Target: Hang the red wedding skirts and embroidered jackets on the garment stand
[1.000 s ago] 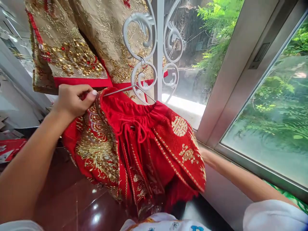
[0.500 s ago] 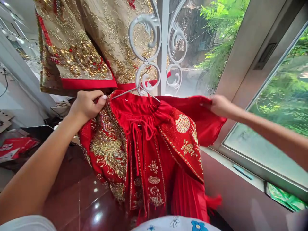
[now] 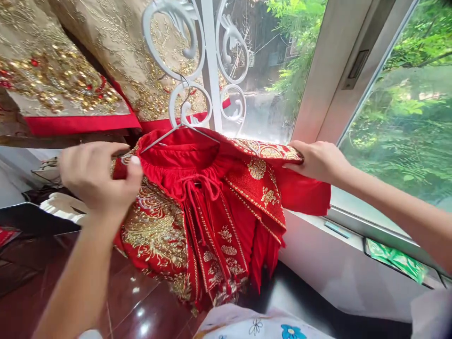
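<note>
A red embroidered jacket (image 3: 155, 235) with gold stitching lies over a red skirt (image 3: 187, 162) with a gathered waist and a tied red cord (image 3: 201, 181). Both hang from a thin wire hanger (image 3: 164, 135). At the jacket's left shoulder, my left hand (image 3: 100, 176) is slightly blurred, its fingers curled over the gold-trimmed cloth and its thumb in front. My right hand (image 3: 316, 160) pinches the jacket's other side, drawing it out toward the window with its gold-patterned face showing. Red cloth drapes beneath that hand.
The hanger hooks onto a white scrolled metal frame (image 3: 210, 56). Behind it hangs a gold sequinned garment (image 3: 81, 80) with a red hem. A window (image 3: 399, 141) with a sill stands on the right, a green-patterned flat item (image 3: 395, 259) lying there. Dark shiny floor tiles (image 3: 137, 306) show below.
My right hand has brought the jacket's gold-patterned edge over into view, where plain red cloth was held out before. My left hand has shifted its hold at the shoulder. The view has turned right.
</note>
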### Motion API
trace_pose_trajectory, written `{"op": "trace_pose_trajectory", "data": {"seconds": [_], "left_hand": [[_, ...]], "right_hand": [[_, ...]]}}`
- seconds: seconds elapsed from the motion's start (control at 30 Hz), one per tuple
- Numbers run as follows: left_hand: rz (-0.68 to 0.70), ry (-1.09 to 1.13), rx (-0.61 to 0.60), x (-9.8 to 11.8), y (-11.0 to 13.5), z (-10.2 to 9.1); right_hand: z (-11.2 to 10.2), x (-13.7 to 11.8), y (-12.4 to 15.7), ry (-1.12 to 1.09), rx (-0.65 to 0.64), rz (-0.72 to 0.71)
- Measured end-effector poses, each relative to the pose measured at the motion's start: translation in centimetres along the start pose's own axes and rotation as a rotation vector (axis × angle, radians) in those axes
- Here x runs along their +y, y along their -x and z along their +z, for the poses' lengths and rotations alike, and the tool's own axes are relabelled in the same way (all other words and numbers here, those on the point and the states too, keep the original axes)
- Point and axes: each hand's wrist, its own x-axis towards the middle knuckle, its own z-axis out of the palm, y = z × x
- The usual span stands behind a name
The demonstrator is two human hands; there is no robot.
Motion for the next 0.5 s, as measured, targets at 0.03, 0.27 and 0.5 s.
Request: {"op": "trace_pose_trajectory", "data": {"seconds": [0.03,0.27,0.5], "left_hand": [[0.070,0.022,0.047,2.7,0.2,0.1],[0.346,0.414,-0.438,17.4,-0.4,6.5],[-0.075,0.858,-0.595,16.4,0.1,11.4]], "right_hand": [[0.5,-0.4,0.1,-0.009,0.003,0.020],[-0.7,1.1,-1.0,-0.057,0.079,0.146],[-4.9,0.2,1.7,0.082,0.210,0.262]]}}
